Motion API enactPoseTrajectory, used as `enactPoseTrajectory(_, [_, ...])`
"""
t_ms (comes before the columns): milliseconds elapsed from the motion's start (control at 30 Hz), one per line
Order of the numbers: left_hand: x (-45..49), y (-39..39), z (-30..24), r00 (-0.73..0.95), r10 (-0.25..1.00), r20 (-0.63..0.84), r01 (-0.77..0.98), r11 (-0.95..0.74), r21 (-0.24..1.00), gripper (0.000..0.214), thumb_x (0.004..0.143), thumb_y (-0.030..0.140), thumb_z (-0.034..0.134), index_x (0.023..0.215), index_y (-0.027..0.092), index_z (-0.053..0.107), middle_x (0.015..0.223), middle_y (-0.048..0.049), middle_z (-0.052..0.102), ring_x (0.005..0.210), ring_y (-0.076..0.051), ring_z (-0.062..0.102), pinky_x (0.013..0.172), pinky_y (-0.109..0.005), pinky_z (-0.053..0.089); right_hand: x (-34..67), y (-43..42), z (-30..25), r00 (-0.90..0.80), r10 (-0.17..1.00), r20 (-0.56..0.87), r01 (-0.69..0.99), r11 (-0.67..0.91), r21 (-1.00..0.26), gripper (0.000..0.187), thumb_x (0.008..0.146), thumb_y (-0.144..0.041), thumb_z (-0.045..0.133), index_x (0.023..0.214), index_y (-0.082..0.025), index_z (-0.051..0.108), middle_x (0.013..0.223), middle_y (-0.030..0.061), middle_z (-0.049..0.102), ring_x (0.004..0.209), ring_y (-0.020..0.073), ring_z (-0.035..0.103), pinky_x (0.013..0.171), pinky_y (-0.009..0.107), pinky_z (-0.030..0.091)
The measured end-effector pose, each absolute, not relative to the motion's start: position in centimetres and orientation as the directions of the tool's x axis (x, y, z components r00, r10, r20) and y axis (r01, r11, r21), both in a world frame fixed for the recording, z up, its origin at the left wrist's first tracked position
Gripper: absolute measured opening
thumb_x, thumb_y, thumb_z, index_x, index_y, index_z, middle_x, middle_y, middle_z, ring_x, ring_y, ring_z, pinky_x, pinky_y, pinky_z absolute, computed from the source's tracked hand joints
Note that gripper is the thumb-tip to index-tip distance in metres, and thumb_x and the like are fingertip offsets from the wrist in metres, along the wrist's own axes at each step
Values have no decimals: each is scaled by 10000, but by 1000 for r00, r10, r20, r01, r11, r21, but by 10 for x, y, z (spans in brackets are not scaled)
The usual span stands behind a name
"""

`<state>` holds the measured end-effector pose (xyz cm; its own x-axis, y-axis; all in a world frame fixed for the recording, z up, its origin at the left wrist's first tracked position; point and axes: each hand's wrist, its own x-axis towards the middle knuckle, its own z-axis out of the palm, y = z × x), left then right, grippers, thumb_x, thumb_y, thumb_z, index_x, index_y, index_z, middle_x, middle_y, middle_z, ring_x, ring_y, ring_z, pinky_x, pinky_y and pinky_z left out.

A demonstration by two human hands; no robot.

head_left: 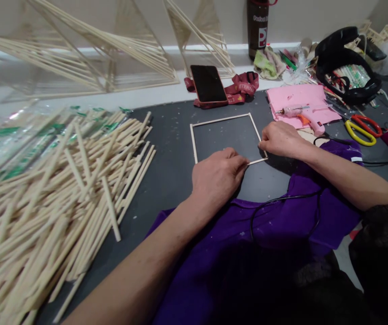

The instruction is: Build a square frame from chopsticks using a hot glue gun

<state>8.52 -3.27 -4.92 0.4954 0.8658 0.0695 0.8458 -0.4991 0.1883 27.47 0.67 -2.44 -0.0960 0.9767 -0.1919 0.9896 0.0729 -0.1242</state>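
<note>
A square frame of thin wooden sticks [221, 119] lies flat on the grey tabletop, one stick along each side. My left hand [217, 174] is closed on the near stick, its fingertips pinching it close to the middle. On the right side, my right hand [278, 139] grips the right-hand stick, a little above the near right corner. The near left corner is hidden behind my left hand. Just beyond my right hand, a pink glue gun [304, 116] rests on a pink sheet [293, 95].
Loose wooden sticks [55, 212] pile up on the left beside plastic-wrapped packs [7, 144]. A phone [208, 85] lies on a red lanyard [244, 88] behind the frame. Scissors [361, 131], a black headband-like device [346, 67], a dark bottle [258, 29] and stick structures [113, 63] stand around. Purple cloth [248, 225] covers the near edge.
</note>
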Motion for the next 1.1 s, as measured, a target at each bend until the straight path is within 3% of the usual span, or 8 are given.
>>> enactPoseTrajectory(200, [75, -32, -39, 468, 876, 121, 841, -483, 243, 246, 963, 316, 595, 1079, 290, 810, 1087, -53, 751, 926, -224, 708, 658, -306, 464, 280, 7, -25, -90, 979, -180, 972, 47, -231, 242, 871, -319, 652, 895, -140, 813, 842, 116, 757, 785, 208, 657, 646, 313, 413])
enactPoseTrajectory(300, [52, -28, -25, 375, 909, 184, 861, -415, 294, 245, 950, 315, 587, 1043, 280, 811, 1081, -56, 760, 913, -235, 713, 735, -338, 500, 286, 2, -20, -118, 969, -216, 942, 40, -333, 291, 925, -331, 609, 840, -124, 794, 757, 95, 728, 673, 162, 620, 634, 309, 414])
enactPoseTrajectory(400, [24, -28, -15, 250, 948, 196, 889, -305, 343, 245, 929, 327, 576, 980, 267, 808, 1061, -58, 771, 953, -267, 717, 824, -385, 515, 294, -7, -16, -208, 964, -168, 920, 134, -368, 219, 905, -274, 620, 885, -140, 792, 791, 72, 731, 694, 151, 627, 663, 303, 420])
enactPoseTrajectory(533, [-2, -36, -13, 107, 993, 57, 860, -122, 496, 256, 860, 329, 625, 1009, 215, 799, 1080, -59, 790, 1040, -276, 710, 948, -413, 514, 306, -20, -18, -329, 939, -106, 894, 273, -356, 192, 824, -238, 683, 982, -188, 779, 859, 34, 735, 757, 160, 644, 690, 293, 424])
enactPoseTrajectory(667, [-7, -41, -22, 74, 994, -81, 799, -11, 601, 311, 759, 331, 716, 1031, 204, 795, 979, -61, 806, 914, -242, 730, 866, -369, 554, 312, -24, -26, -388, 918, -79, 873, 338, -351, 252, 769, -270, 738, 1010, -199, 754, 896, 33, 717, 753, 172, 647, 691, 303, 436])
enactPoseTrajectory(833, [2, -42, -34, 124, 985, -119, 809, -31, 587, 326, 738, 321, 723, 1041, 221, 785, 916, -52, 801, 861, -234, 732, 850, -371, 565, 312, -21, -35, -442, 896, -48, 839, 394, -375, 230, 778, -254, 741, 1001, -198, 729, 967, 46, 702, 761, 168, 629, 711, 307, 439])
enactPoseTrajectory(1100, [6, -44, -44, 206, 978, 13, 860, -188, 474, 235, 802, 398, 632, 917, 264, 786, 946, -47, 791, 873, -267, 743, 841, -384, 582, 307, -22, -36, -469, 883, -26, 816, 422, -394, 123, 827, -180, 701, 946, -161, 726, 970, 63, 656, 744, 135, 565, 713, 280, 401])
